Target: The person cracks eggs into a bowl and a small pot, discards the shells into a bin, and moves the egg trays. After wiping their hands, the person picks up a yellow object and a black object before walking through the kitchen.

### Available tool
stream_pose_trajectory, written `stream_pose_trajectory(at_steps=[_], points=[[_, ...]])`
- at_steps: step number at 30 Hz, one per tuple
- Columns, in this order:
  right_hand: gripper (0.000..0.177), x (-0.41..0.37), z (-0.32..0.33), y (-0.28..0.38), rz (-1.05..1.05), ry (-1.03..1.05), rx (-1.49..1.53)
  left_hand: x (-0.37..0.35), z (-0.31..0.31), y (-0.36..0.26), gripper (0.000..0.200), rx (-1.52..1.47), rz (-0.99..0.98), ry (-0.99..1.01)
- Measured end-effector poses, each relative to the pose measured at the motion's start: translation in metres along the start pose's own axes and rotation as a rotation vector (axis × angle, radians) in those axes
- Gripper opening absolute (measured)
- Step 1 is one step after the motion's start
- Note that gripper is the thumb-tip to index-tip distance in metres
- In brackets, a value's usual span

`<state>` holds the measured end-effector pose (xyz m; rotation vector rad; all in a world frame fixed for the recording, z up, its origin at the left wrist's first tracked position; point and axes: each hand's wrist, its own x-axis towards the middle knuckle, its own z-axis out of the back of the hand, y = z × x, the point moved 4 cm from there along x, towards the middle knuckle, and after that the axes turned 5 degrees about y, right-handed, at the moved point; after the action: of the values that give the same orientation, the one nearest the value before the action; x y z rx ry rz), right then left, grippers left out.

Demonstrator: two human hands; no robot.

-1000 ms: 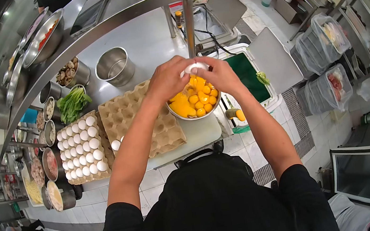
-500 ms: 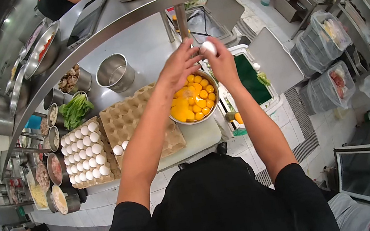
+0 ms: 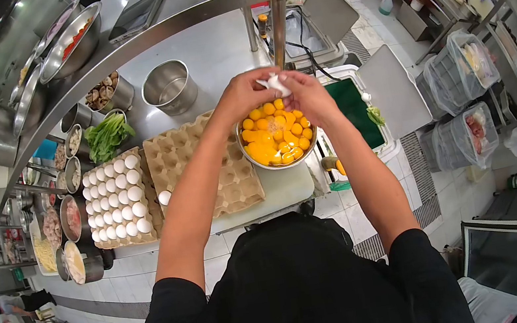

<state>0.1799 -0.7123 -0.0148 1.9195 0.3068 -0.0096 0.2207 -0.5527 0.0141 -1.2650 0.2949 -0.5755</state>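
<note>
Over the far rim of a metal bowl (image 3: 280,165) my two hands meet at a white egg (image 3: 277,85), which looks broken open. My left hand (image 3: 244,99) is closed with its fingertips on the shell's left side. From the other side my right hand (image 3: 307,95) grips the shell with bent fingers. Below them the bowl holds many raw egg yolks (image 3: 269,141) in clear egg white. A mostly bare cardboard egg tray (image 3: 235,182) lies left of the bowl, partly behind my left forearm, with a white egg (image 3: 165,197) in it.
A tray of white eggs (image 3: 116,199) stands farther left, beside leafy greens (image 3: 109,135). A steel pot (image 3: 169,88) sits behind the trays. The steel overhead shelf (image 3: 196,12) crosses above the table. On the right is an open bin (image 3: 387,85) with a green inside.
My left hand has come in to the egg, and both hands now hold it. The shell, whole before, now looks broken. The camera view has shifted slightly.
</note>
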Motion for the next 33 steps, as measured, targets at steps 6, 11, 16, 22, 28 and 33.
stream_pose_trajectory(at_steps=[6, 11, 16, 22, 28, 33], points=[[0.036, -0.012, -0.007, -0.005, -0.062, 0.138, -0.387, -0.037, -0.008, 0.006, 0.035, 0.269, 0.051, 0.038], [0.037, -0.020, -0.024, 0.032, 0.127, 0.129, -0.619, -0.036, -0.010, -0.034, 0.038, 0.326, -0.263, -0.044], [0.043, -0.031, 0.003, 0.089, 0.339, -0.090, -0.398, -0.030, 0.036, -0.072, 0.032, -0.069, -0.224, -0.248], [0.048, -0.054, 0.092, 0.046, 0.354, -0.501, -1.228, -0.086, 0.067, 0.063, 0.034, 0.416, 0.332, -0.225], [0.038, -0.059, 0.066, -0.052, -0.054, -0.277, -0.600, -0.122, -0.011, 0.083, 0.049, -0.257, 0.513, -0.221], [0.033, -0.051, 0.064, -0.054, 0.103, -0.357, -0.606, -0.119, -0.015, 0.078, 0.054, -0.187, 0.434, -0.299]])
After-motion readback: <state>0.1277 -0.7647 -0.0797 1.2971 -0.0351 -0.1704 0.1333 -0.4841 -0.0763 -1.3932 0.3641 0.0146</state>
